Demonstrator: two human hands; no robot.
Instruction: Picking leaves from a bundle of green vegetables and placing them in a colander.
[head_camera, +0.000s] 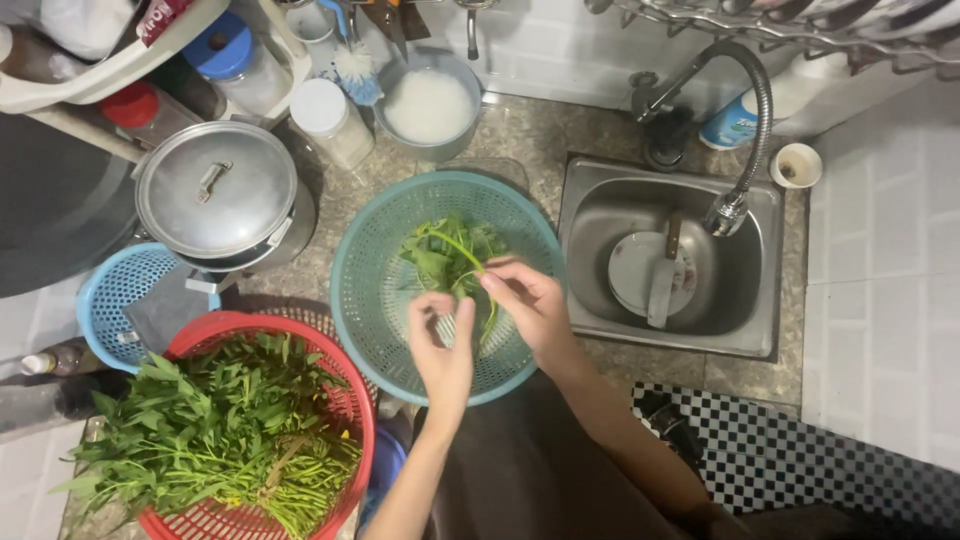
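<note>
Both hands' grip, right hand (530, 305) and left hand (443, 345), pinches a stem (462, 255) over the colander (360, 290); a hard tug might fling leaves past its rim.

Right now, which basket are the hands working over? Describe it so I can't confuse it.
Start at the steel sink on the right; the basket sits on the counter just left of it. It is the teal colander, round, with only a few picked greens inside, unlike the red basket heaped with leafy stems.

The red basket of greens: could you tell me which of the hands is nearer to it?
Left. The left hand is over the teal colander, just right of the red basket; the right hand is farther right, toward the sink.
</note>
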